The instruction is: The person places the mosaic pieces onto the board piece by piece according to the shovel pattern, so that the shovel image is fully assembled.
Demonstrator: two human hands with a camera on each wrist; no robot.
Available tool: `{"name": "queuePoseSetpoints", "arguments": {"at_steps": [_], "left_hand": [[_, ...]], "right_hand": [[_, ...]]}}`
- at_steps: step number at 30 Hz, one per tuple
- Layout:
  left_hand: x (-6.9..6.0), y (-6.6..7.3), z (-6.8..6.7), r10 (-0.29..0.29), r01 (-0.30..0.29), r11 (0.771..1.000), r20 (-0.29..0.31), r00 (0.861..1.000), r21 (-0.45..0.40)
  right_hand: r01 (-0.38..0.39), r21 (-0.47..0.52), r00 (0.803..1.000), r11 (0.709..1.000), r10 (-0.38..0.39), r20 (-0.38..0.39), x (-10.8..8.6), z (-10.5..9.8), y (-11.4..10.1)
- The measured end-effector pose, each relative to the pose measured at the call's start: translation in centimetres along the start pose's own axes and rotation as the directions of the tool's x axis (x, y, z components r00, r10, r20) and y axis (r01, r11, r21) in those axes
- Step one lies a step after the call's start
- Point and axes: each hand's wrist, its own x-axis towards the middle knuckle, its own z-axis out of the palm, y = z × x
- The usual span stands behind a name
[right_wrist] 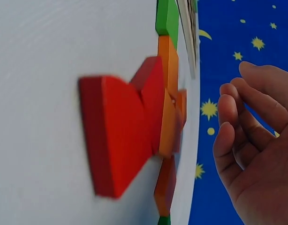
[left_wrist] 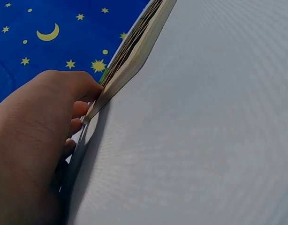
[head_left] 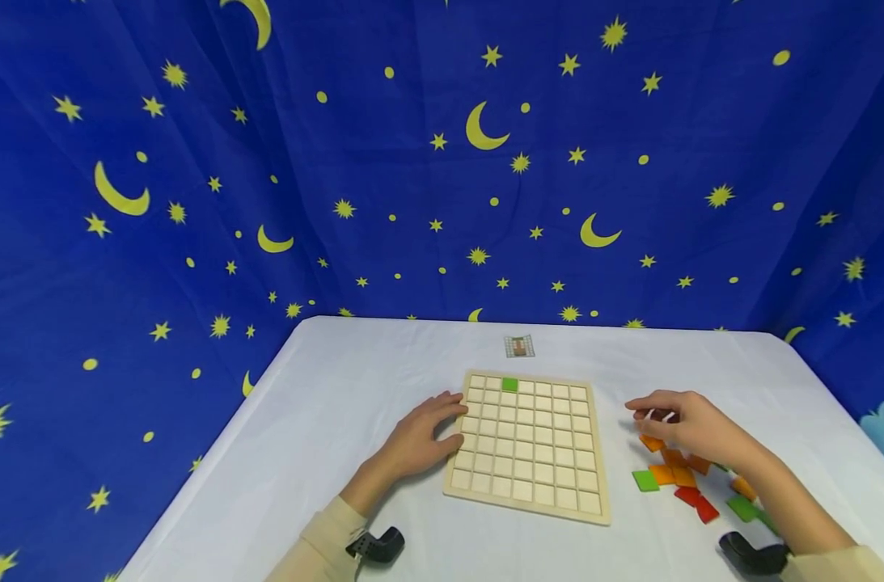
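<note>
A square wooden grid board [head_left: 525, 446] lies on the table with one green tile [head_left: 510, 384] in its far row. My left hand [head_left: 421, 436] rests against the board's left side, fingers and thumb spread along the rim. In the left wrist view, the thumb of the left hand [left_wrist: 45, 122] touches the board's edge [left_wrist: 130, 65]. Just above a loose pile of tiles, my right hand [head_left: 692, 420] hovers with loosely bent fingers. The right wrist view shows the right hand [right_wrist: 261, 136] apart from the red tile [right_wrist: 123, 136] and orange tile [right_wrist: 168, 124], with nothing visible in its fingers.
Beyond the board lies a small printed card [head_left: 518, 347] with a grid picture. Orange, red and green tiles, such as a green tile [head_left: 645, 481], are scattered right of the board. A blue starry curtain [head_left: 442, 162] surrounds the white table [head_left: 325, 388].
</note>
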Motion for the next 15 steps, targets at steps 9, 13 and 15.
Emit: {"name": "queuePoseSetpoints", "arguments": {"at_steps": [9,13,15], "left_hand": [[0.1,0.0,-0.1,-0.003,0.003,1.000,0.008,1.000,-0.007],[0.1,0.0,-0.1,-0.006,0.006,1.000,0.012,1.000,0.004],[0.1,0.0,0.0,-0.008,0.008,1.000,0.013,1.000,0.004]], "right_hand": [[-0.025,-0.039,0.999,0.999,0.024,-0.029,-0.8,-0.7,1.3],[-0.041,-0.056,0.999,0.998,0.039,-0.026,-1.0,-0.8,1.7],[-0.044,-0.061,0.999,0.997,0.043,-0.026,-1.1,-0.9,1.9]]}}
